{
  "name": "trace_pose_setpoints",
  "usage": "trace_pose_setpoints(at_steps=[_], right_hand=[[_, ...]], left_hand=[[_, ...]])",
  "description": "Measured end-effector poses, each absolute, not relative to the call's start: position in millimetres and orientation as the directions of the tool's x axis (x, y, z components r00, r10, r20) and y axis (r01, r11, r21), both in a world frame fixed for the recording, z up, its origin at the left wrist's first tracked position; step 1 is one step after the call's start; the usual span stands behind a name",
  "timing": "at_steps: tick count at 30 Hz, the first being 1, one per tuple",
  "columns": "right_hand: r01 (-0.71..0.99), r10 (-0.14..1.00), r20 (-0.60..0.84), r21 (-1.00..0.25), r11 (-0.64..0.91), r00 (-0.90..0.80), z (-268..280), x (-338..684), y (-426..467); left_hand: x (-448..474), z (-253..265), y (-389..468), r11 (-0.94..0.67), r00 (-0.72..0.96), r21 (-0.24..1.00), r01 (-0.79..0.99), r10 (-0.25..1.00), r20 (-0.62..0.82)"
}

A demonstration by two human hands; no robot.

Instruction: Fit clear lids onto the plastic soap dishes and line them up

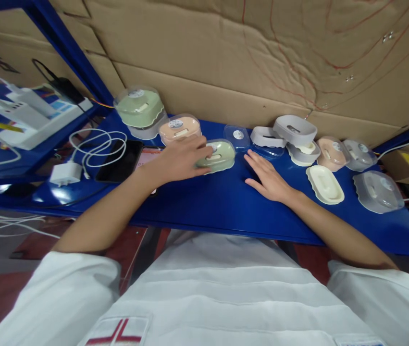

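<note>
My left hand [186, 158] is closed round the left end of a green soap box [222, 156] with a clear lid, which sits on the blue table. Its fingers lie over the top, with the thumb along the near side. My right hand [267, 179] rests with its fingers stretched out, holding nothing, to the right of that box. Just beyond its fingertips are a loose clear lid [236, 137] with a round sticker and a grey soap box part [267, 138]. A peach soap box [179, 129] stands behind my left hand.
Stacked green and grey soap boxes [141, 108] stand at the back left. Phones [116, 166], a white charger [65, 173] and its cable lie left. Grey parts [294, 129], a cream tray [325, 185], and a covered grey box [378, 192] are right. Cardboard [204, 62] walls the back.
</note>
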State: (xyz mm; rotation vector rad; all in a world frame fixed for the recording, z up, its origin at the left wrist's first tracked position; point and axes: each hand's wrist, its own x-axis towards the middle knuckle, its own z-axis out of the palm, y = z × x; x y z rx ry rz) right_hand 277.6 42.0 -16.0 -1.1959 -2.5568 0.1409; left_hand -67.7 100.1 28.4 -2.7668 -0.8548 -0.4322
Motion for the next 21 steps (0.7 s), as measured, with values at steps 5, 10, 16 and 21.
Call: trace_pose_setpoints(at_steps=[5, 10, 16, 21], right_hand=[[0.737, 0.742, 0.196, -0.112, 0.667, -0.641, -11.0, 267.0, 69.8], [0.801, 0.792, 0.206, -0.055, 0.596, -0.575, -9.5, 244.2, 94.9], [0.706, 0.711, 0.203, -0.109, 0.700, -0.673, -1.3, 242.9, 44.6], [0.739, 0.730, 0.300, -0.107, 0.666, -0.614, 3.9, 255.6, 51.2]], left_hand=[[-63.3, 23.6, 104.2, -0.745, 0.726, -0.117, 0.656, 0.581, 0.369], [-53.8, 22.3, 96.1, -0.706, 0.683, -0.104, 0.700, 0.619, 0.388], [-49.9, 17.1, 96.2, -0.659, 0.634, -0.107, 0.744, 0.648, 0.422], [-48.8, 14.4, 96.9, -0.670, 0.622, -0.064, 0.740, 0.644, 0.445]])
